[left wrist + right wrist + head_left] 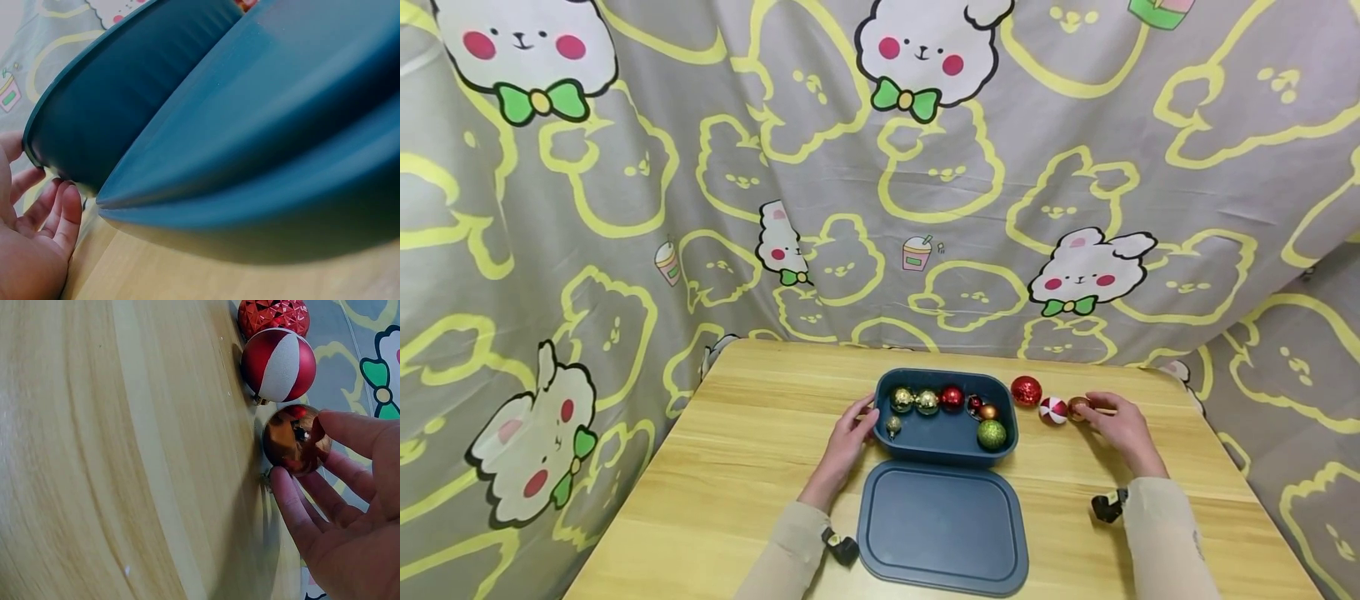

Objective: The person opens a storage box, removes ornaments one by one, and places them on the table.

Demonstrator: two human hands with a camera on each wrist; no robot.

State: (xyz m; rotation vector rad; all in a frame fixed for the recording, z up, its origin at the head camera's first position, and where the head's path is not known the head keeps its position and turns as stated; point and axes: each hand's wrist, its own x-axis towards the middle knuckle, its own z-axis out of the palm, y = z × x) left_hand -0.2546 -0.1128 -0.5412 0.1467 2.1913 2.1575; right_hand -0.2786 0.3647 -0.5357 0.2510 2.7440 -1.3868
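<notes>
One glossy copper-coloured bauble (pixel 290 450) is pinched between the thumb and fingers of the right hand (pixel 356 531), the digits parted only to the ball's width; it lies toward the far right corner of the wooden table (pixel 700 500), though whether it touches the wood cannot be told. Just beside it sits a red-and-white bauble (pixel 1052 409), followed by a faceted red bauble (pixel 1026 391) near the right end of the blue storage box (pixel 936 435). The left hand (pixel 847 440), fingers loosely bent and partly spread, touches the outside of the box's left end. Inside, a green bauble (pixel 992 434) occupies the near right corner, an orange bauble (pixel 988 413) just behind it, while a glossy red bauble (pixel 952 397) stands along the far wall. The lid (pixel 943 525) lies flat before the near wall. Such a smooth, round shell probably calls for a light pinch across its widest part, with enough clearance to keep the neighbouring ball from rolling; the left hand should serve best by steadying the box end gently, without tipping it.
</notes>
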